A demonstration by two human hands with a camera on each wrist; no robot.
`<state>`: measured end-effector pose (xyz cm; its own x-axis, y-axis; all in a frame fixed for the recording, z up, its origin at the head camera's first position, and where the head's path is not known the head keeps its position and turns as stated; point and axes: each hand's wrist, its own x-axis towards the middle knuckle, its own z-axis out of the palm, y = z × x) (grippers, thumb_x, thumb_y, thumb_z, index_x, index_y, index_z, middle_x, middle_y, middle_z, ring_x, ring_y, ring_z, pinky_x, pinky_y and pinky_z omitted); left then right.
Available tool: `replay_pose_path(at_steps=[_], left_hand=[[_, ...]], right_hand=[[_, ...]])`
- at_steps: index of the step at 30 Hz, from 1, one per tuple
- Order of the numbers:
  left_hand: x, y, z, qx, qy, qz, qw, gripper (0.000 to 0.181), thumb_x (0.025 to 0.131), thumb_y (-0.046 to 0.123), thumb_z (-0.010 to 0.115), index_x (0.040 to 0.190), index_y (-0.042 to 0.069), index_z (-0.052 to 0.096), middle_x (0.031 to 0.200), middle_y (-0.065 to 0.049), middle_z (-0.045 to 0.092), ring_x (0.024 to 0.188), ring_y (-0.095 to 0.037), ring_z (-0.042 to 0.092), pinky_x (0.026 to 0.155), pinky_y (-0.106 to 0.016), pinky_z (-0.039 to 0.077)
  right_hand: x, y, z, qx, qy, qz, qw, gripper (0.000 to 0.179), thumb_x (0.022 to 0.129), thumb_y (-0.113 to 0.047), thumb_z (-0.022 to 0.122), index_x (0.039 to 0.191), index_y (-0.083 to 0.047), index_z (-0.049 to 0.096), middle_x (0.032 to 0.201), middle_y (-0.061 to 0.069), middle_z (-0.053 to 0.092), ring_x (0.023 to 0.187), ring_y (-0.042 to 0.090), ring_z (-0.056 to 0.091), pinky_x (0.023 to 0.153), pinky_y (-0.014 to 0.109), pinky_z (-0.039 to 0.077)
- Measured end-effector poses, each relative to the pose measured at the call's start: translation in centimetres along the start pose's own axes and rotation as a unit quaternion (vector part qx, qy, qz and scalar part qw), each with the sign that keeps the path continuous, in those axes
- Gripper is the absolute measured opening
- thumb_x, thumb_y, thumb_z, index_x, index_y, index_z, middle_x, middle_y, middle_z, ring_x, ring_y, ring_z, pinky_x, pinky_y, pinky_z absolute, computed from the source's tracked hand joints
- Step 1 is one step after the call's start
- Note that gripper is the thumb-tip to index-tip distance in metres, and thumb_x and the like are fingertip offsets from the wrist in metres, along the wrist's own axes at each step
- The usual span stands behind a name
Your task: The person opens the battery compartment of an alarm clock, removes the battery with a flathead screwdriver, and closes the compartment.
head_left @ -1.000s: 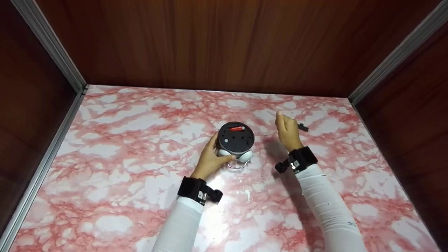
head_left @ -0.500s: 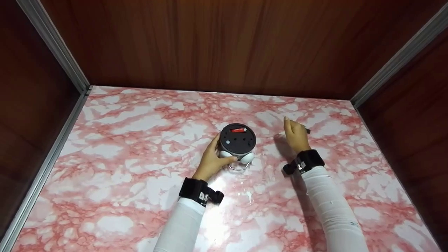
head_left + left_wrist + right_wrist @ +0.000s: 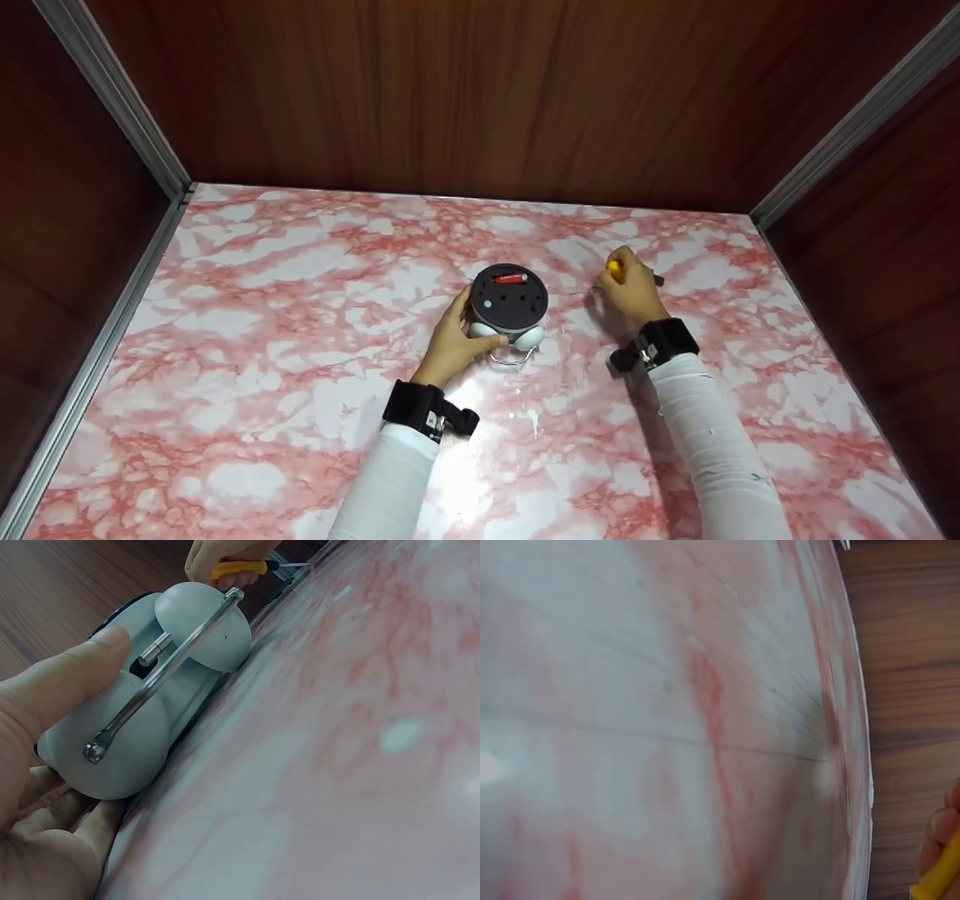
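Observation:
A round twin-bell alarm clock (image 3: 510, 300) lies with its black back facing up. A red battery (image 3: 511, 278) sits in the slot of that back. My left hand (image 3: 454, 341) grips the clock from the left, thumb against the side by the white bells. The left wrist view shows those bells (image 3: 199, 622) and the metal handle bar close up. To the right, my right hand (image 3: 636, 289) holds a screwdriver (image 3: 229, 571) by its yellow handle, fingers curled round it. At the edge of the right wrist view, part of the yellow handle (image 3: 939, 870) shows.
A small black piece (image 3: 658, 280) lies just right of my right hand, partly hidden by it. Brown wood-grain panels (image 3: 465, 97) wall in the pink-and-white marbled table (image 3: 247, 420) at the back and both sides.
My right hand has shifted slightly right and turned, bringing the yellow screwdriver handle into sight. The left hand keeps its grip on the clock.

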<state>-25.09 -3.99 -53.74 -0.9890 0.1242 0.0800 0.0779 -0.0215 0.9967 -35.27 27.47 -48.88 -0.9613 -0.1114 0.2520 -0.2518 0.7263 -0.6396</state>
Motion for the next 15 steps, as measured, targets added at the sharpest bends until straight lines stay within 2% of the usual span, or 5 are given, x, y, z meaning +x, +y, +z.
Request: replay_pose_path(at_steps=[3, 7, 12, 15], left_hand=[[-0.06, 0.06, -0.01, 0.003, -0.002, -0.002, 1.0000, 0.108, 0.075, 0.013, 0.091, 0.161, 0.011, 0.026, 0.163, -0.016, 0.031, 0.148, -0.032, 0.033, 0.120, -0.040, 0.032], [-0.14, 0.12, -0.13, 0.011, -0.003, -0.008, 0.9999, 0.109, 0.076, 0.016, 0.091, 0.162, 0.011, 0.024, 0.163, -0.015, 0.030, 0.148, -0.031, 0.033, 0.119, -0.038, 0.033], [-0.14, 0.02, -0.14, 0.014, -0.002, -0.002, 0.9999, 0.108, 0.076, 0.016, 0.091, 0.162, 0.011, 0.025, 0.163, -0.016, 0.030, 0.148, -0.032, 0.034, 0.120, -0.041, 0.032], [-0.10, 0.04, -0.05, 0.008, 0.001, 0.002, 1.0000, 0.108, 0.075, 0.014, 0.091, 0.161, 0.011, 0.026, 0.162, -0.017, 0.031, 0.147, -0.033, 0.034, 0.120, -0.041, 0.032]], right_hand=[[0.06, 0.12, -0.13, 0.020, -0.022, -0.004, 0.9995, 0.018, 0.092, 0.003, 0.057, 0.108, 0.002, 0.050, 0.095, 0.016, 0.054, 0.090, 0.032, 0.053, 0.080, 0.037, 0.042], [0.20, 0.40, 0.05, 0.032, -0.053, -0.013, 0.9980, 0.018, 0.095, 0.006, 0.055, 0.113, 0.004, 0.052, 0.107, 0.021, 0.056, 0.102, 0.034, 0.054, 0.091, 0.043, 0.044], [0.50, 0.60, 0.23, -0.005, -0.091, -0.019, 0.9956, 0.023, 0.098, 0.002, 0.058, 0.121, 0.002, 0.059, 0.119, 0.023, 0.054, 0.112, 0.038, 0.053, 0.100, 0.050, 0.045], [0.82, 0.52, 0.32, -0.024, -0.103, -0.020, 0.9942, 0.027, 0.098, 0.000, 0.058, 0.125, 0.003, 0.062, 0.121, 0.024, 0.053, 0.113, 0.040, 0.053, 0.101, 0.053, 0.046]])
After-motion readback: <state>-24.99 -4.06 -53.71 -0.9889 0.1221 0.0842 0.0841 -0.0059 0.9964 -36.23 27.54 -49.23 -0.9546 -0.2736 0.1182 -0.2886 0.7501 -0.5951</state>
